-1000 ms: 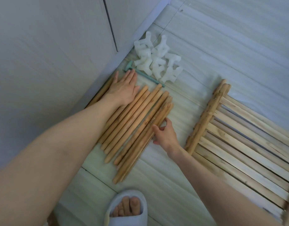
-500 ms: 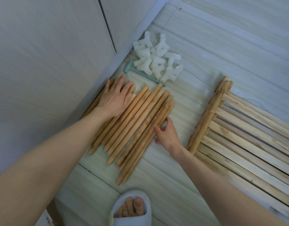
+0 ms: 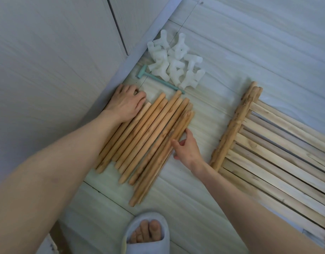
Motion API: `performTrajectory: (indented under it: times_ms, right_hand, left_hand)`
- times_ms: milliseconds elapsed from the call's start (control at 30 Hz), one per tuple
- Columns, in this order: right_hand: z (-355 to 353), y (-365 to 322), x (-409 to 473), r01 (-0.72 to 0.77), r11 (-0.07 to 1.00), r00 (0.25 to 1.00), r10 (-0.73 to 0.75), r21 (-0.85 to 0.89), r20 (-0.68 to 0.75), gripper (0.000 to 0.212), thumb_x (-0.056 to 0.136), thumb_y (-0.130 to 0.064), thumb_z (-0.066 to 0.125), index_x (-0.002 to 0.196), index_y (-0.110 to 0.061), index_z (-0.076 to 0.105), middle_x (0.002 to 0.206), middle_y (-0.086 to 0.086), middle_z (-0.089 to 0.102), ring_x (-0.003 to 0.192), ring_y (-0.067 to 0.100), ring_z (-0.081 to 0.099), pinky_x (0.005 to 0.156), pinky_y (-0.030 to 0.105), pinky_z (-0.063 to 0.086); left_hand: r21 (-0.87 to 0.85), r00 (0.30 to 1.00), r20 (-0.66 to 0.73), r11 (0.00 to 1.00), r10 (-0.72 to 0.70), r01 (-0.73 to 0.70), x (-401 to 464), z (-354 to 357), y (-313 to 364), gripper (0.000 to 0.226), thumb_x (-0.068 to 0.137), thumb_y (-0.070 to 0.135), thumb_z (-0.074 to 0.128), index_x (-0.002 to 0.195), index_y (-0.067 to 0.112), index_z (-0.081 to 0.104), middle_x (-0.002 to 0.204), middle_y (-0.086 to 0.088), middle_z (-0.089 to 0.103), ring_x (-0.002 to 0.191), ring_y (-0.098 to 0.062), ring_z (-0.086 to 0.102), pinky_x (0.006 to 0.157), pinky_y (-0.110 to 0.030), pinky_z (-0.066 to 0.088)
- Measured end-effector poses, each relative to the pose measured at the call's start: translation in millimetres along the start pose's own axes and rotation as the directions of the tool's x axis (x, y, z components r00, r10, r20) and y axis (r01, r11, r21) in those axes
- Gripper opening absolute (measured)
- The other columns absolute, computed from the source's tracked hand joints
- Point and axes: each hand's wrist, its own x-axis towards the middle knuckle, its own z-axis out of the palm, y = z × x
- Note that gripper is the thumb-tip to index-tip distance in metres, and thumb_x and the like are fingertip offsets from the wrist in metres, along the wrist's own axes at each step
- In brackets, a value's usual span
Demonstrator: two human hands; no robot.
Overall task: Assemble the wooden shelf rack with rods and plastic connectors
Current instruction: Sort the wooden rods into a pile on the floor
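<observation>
Several wooden rods lie side by side on the pale floor, running diagonally. My left hand rests on the far ends of the leftmost rods, its fingers curled down over them beside the wall. My right hand touches the right edge of the bundle at its middle, thumb and fingers against the outermost rod. A heap of white plastic connectors sits beyond the rods. Stacked slatted wooden shelf panels lie to the right.
A small teal plastic mallet lies between the connectors and the rods. A white wall and baseboard run along the left. My foot in a grey slipper is at the bottom edge.
My left hand slid left from the middle rods to the leftmost ones by the wall, and its fingers curled. My right hand stayed at the bundle's right edge.
</observation>
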Motion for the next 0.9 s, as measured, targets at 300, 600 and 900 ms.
performTrajectory:
  times_ms: [300, 600, 900]
  right_hand:
    - [-0.4, -1.4, -2.1, -0.005, 1.000, 1.000, 0.005, -0.010, 0.000, 0.062, 0.095, -0.025, 0.050, 0.147, -0.025, 0.017, 0.122, 0.015, 0.052, 0.095, 0.024, 0.060, 0.092, 0.043, 0.050]
    - [-1.1, -3.3, -3.5, -0.009, 1.000, 1.000, 0.010, -0.026, 0.008, 0.063, 0.095, -0.025, 0.051, 0.147, -0.024, 0.016, 0.123, 0.016, 0.051, 0.096, 0.024, 0.060, 0.092, 0.043, 0.050]
    - [-3.2, -3.6, -8.8, -0.069, 0.991, 0.998, 0.067, 0.117, 0.017, 0.066, 0.095, -0.028, 0.051, 0.150, -0.021, 0.014, 0.103, 0.008, 0.058, 0.096, 0.023, 0.061, 0.086, 0.035, 0.053]
  left_hand:
    - [0.001, 1.000, -0.025, 1.000, -0.018, 0.019, -4.3, 2.3, 2.8, 0.035, 0.098, 0.025, 0.037, 0.126, 0.007, 0.048, 0.117, -0.019, 0.049, 0.105, -0.035, 0.046, 0.098, -0.047, 0.031]
    - [-0.110, 0.997, -0.019, 0.991, 0.073, -0.074, 0.2, 0.6, 16.0, 0.042, 0.098, 0.018, 0.035, 0.137, 0.002, 0.040, 0.141, -0.018, 0.039, 0.129, -0.033, 0.037, 0.108, -0.044, 0.027]
    - [-0.244, 0.974, 0.063, 0.949, 0.220, -0.198, 15.5, 5.7, 47.7, 0.045, 0.099, 0.015, 0.033, 0.143, 0.005, 0.034, 0.150, -0.008, 0.030, 0.142, -0.021, 0.020, 0.113, -0.033, 0.019]
